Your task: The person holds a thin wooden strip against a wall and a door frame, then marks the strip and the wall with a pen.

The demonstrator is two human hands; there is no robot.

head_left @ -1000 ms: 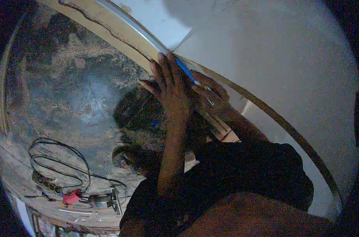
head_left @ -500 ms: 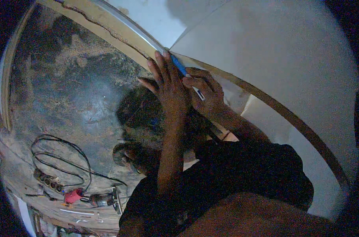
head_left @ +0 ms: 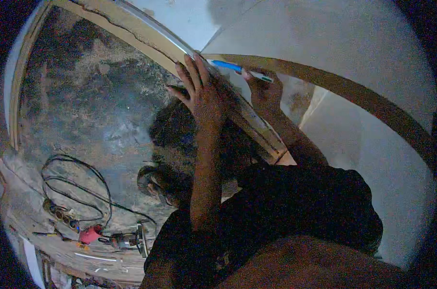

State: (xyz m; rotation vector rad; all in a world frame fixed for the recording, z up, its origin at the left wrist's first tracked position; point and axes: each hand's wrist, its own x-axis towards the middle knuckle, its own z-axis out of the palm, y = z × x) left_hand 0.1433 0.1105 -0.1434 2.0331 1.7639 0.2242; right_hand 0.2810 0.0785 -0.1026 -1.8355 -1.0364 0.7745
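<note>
My left hand [head_left: 199,91] lies with its fingers spread over the shiny metal edge [head_left: 175,41] of a long, pale wood-coloured strip [head_left: 146,43]. Just to its right, my right hand [head_left: 265,89] is closed around a slim blue-and-white pen-like tool [head_left: 225,65]. The tool's pale tip points left, close to my left fingertips. Whether that tip is a blade or a writing point is too blurred to tell. A long brown band [head_left: 334,79] begins beside the tool and curves away to the right.
A scuffed dark panel [head_left: 88,96] spreads out on the left. At lower left are a coiled black cable [head_left: 108,192], a socket strip [head_left: 59,214] and a red-and-black power tool [head_left: 91,234]. Pale floor [head_left: 372,38] lies beyond the band. A dark rounded shape [head_left: 175,139] beside my left forearm is unclear.
My right hand has shifted up and right. The blue-and-white tool has turned from steep to nearly level. The brown band's right part now sits higher, and my left hand stays at the metal edge.
</note>
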